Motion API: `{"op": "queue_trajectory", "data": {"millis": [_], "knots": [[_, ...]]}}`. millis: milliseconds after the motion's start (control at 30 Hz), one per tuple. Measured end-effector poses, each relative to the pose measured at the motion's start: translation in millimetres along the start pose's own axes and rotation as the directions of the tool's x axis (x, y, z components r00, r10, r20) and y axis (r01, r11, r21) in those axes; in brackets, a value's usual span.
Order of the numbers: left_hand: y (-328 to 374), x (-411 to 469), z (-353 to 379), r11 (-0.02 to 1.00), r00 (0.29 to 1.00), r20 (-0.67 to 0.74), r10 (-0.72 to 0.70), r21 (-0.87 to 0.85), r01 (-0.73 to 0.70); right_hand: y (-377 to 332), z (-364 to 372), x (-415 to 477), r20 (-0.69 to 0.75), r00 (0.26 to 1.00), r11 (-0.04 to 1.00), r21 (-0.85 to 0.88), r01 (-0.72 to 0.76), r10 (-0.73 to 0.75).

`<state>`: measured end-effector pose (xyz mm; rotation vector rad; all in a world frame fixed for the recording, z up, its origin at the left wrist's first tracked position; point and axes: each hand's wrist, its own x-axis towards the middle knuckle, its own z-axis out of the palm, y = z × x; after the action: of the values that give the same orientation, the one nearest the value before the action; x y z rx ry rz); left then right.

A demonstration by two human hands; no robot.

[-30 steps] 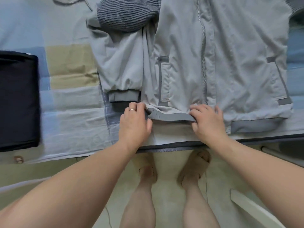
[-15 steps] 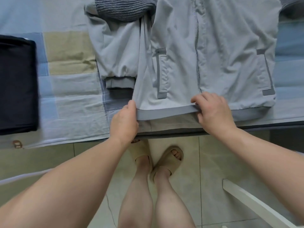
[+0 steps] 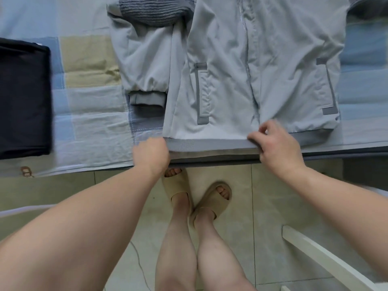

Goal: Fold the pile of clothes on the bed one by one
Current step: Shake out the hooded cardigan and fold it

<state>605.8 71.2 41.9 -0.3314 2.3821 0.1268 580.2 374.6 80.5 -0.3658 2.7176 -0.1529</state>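
A light grey zip jacket [image 3: 262,66] lies face up on the bed, its darker ribbed hem at the near bed edge. My left hand [image 3: 152,153] grips the hem's left corner, fingers curled around it. My right hand [image 3: 277,143] pinches the hem near the zipper's lower end. The hem is stretched straight between both hands. The jacket's left sleeve [image 3: 144,70] is folded down beside the body, cuff toward me.
A dark ribbed knit garment [image 3: 153,9] lies over the sleeve's top. A folded black garment [image 3: 23,97] sits at the left on the patchwork bedsheet [image 3: 88,85]. My feet in beige slippers stand on the tiled floor. A white bar [image 3: 327,261] lies at lower right.
Both hands pulled the jacket's hem toward the bed edge and apart, straightening the crumpled hem. My feet shifted back from the bed.
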Motion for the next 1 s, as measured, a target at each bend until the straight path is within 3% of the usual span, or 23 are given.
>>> {"op": "queue_trajectory", "data": {"millis": [100, 167, 233, 333, 400, 467, 533, 633, 733, 800, 867, 933, 967, 1000], "knots": [[-12, -8, -7, 0.955, 0.998, 0.055, 0.011, 0.296, -0.027, -6, 2, -7, 0.287, 0.954, 0.976, -0.167, 0.142, -0.090], [-14, -12, -7, 0.932, 0.996, 0.068, 0.052, 0.355, -0.073, -19, 3, -8, 0.352, 0.929, 0.963, -0.192, 0.189, -0.112], [-13, -18, -4, 0.937, 0.994, 0.077, 0.079, 0.334, -0.101, -31, 4, -6, 0.339, 0.937, 0.981, -0.139, 0.132, -0.078], [-12, -18, 1, 0.998, 0.999, -0.036, -0.022, -0.055, 0.020, -50, 15, -3, 0.241, 0.969, 0.998, -0.015, 0.058, -0.053], [-10, -10, 5, 0.933, 0.996, -0.074, -0.056, -0.359, 0.025, -58, 28, 1, 0.359, 0.933, 1.000, 0.002, 0.001, -0.002], [-9, -3, 7, 0.862, 1.000, -0.006, 0.023, -0.506, -0.023, -65, 40, 6, 0.544, 0.839, 1.000, -0.004, -0.005, 0.007], [-9, 5, 5, 0.861, 0.998, 0.055, 0.034, -0.509, -0.001, -72, 44, 9, 0.603, 0.796, 0.992, 0.122, -0.021, -0.057], [-10, 22, -15, 0.861, 0.986, -0.085, -0.147, -0.502, 0.085, -84, 28, 24, 0.476, 0.879, 0.905, 0.384, -0.181, -0.027], [-17, 52, -52, 0.849, 0.917, -0.259, -0.303, -0.511, 0.136, -98, 7, 56, 0.333, 0.931, 0.835, 0.461, -0.300, 0.151], [-26, 84, -72, 0.787, 0.887, -0.249, -0.389, -0.591, 0.179, -108, 2, 86, 0.266, 0.940, 0.798, 0.507, -0.326, 0.216], [-33, 120, -90, 0.623, 0.889, -0.178, -0.422, -0.769, 0.142, -120, 0, 120, 0.228, 0.937, 0.759, 0.550, -0.348, 0.264], [-36, 149, -105, 0.376, 0.924, -0.085, -0.374, -0.924, 0.067, -132, -2, 154, 0.178, 0.927, 0.726, 0.580, -0.370, 0.330], [-38, 159, -111, 0.311, 0.944, -0.038, -0.328, -0.948, 0.070, -139, -4, 168, 0.155, 0.921, 0.717, 0.586, -0.377, 0.358], [-42, 166, -116, 0.314, 0.963, -0.002, -0.269, -0.945, 0.086, -145, -4, 180, 0.136, 0.916, 0.716, 0.584, -0.382, 0.378]]}}
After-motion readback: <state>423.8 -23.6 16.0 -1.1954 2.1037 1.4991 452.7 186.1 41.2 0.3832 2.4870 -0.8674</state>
